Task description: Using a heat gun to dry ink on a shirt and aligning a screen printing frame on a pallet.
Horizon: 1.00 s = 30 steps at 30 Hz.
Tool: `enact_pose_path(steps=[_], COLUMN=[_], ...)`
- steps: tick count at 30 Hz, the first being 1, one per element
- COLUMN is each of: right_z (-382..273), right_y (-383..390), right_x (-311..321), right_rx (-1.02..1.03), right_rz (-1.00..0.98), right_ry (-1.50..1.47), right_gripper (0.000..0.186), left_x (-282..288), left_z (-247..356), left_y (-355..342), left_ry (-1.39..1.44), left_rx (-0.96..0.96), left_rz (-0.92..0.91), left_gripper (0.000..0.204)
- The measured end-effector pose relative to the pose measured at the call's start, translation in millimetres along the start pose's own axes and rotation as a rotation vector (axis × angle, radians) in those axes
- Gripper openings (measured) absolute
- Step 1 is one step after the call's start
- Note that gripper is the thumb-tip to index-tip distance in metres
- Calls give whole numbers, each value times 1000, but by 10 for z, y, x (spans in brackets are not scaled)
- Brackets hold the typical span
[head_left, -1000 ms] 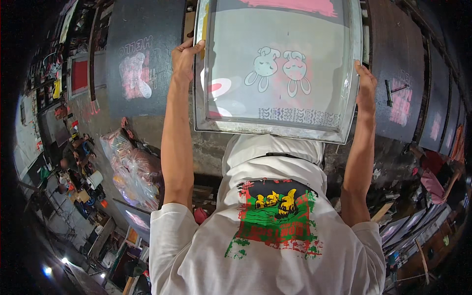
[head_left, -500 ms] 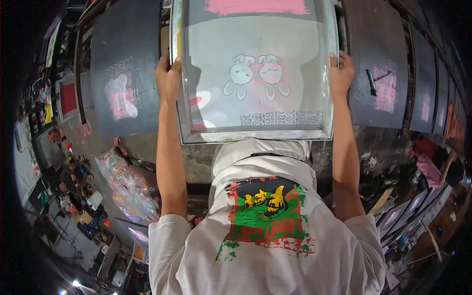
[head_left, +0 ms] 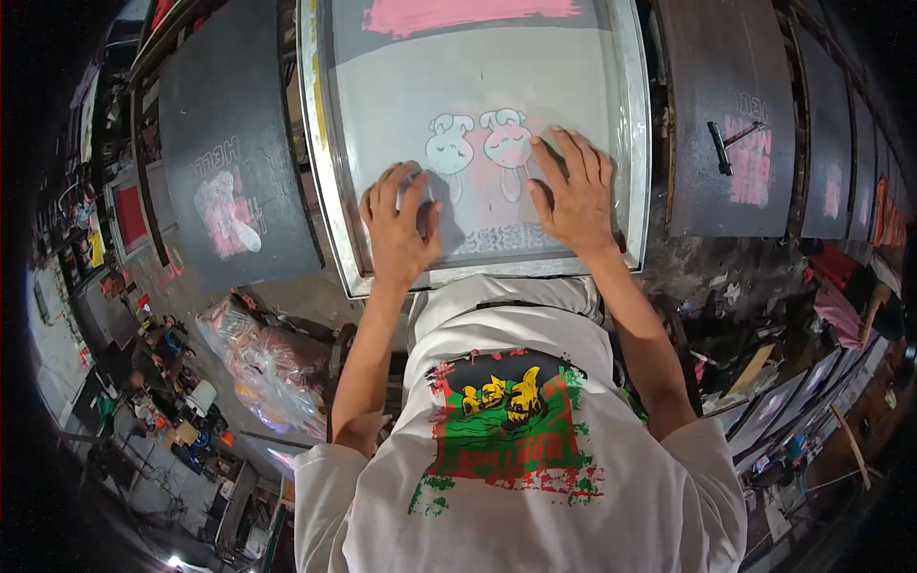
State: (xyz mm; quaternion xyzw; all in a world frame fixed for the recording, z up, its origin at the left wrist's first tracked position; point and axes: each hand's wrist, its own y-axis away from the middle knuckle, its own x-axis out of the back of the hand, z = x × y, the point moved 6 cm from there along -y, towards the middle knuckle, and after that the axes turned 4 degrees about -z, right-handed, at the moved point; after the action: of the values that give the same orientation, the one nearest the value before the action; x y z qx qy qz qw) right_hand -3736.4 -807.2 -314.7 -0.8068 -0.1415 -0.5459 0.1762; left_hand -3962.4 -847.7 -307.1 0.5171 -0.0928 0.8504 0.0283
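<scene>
A silk-screen printing frame (head_left: 634, 115) with a pale metal rim lies in front of me. Its translucent mesh (head_left: 382, 115) shows two bunny heads side by side and a row of dark lettering below them. Pink ink (head_left: 468, 11) is smeared across the far end. My left hand (head_left: 399, 227) rests on the mesh left of the bunnies, fingers spread. Over on the right, my right hand (head_left: 578, 196) lies there too with fingers stretched out, its fingertips beside the right bunny. Neither hand holds anything.
Dark printing boards flank the frame: a left board (head_left: 224, 105) with pink and white print, and a right board (head_left: 712, 57) bearing a black T-shaped tool (head_left: 723, 148). Bulging clear plastic bags (head_left: 263, 368) lie on the lower left. More boards (head_left: 823, 143) line the right.
Both hands have let go of the frame's side rims and moved inward onto the mesh. The frame now sits slightly lower and further left in view.
</scene>
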Motion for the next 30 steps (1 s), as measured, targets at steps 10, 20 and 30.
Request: enact_pose_path(steps=[10, 20, 30], right_z=[49, 95, 101], right_y=[-194, -187, -175], right_x=[-73, -83, -48], right_rx=[14, 11, 8], right_rz=[5, 27, 51], right_ry=[11, -22, -43], right_gripper=[47, 45, 41], left_x=[29, 31, 79], left_z=[29, 99, 149], left_y=[61, 195, 252], left_ry=[-31, -44, -18], left_rx=[42, 66, 58], left_rz=[-36, -112, -109], left_gripper=[37, 37, 38])
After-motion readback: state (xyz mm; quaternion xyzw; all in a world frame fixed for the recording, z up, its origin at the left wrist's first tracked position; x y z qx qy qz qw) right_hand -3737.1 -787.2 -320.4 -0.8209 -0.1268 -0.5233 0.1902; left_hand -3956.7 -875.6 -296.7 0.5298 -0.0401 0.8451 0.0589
